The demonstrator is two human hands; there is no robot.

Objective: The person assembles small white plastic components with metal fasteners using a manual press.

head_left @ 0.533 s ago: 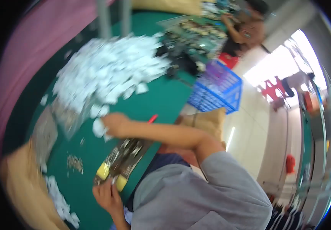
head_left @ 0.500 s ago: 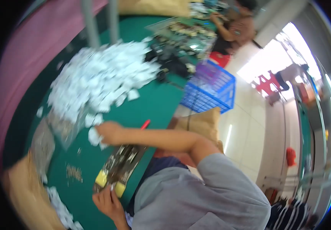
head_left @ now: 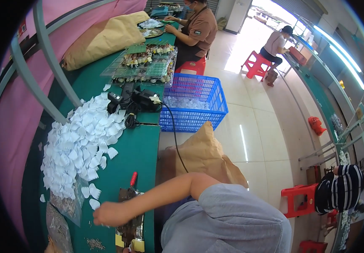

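My right hand (head_left: 110,213) is over the green table with its fingers curled together. What they hold, if anything, is hidden. Close to its fingertips lies a flat white toothed piece (head_left: 94,204), one of several loose ones beside a large heap of the same pieces (head_left: 80,147). Under my right forearm is a dark metal plate (head_left: 125,195) with yellow pads (head_left: 138,245) at its near end. Only a sliver of my left hand (head_left: 126,250) shows at the lower edge by those pads, its fingers mostly cut off. A red-handled tool (head_left: 134,179) lies at the plate's far end.
Small metal pins (head_left: 94,243) and plastic bags (head_left: 59,223) lie on the left. Black power adapters (head_left: 142,100) trail a cable over the table edge. A blue basket (head_left: 220,101) and paper sack (head_left: 203,147) stand to the right. A co-worker (head_left: 199,31) sits beyond stacked trays (head_left: 148,63).
The view has swung, so the table and my hands appear lower. My left hand has mostly left the picture. My right hand is still near the loose white pieces.
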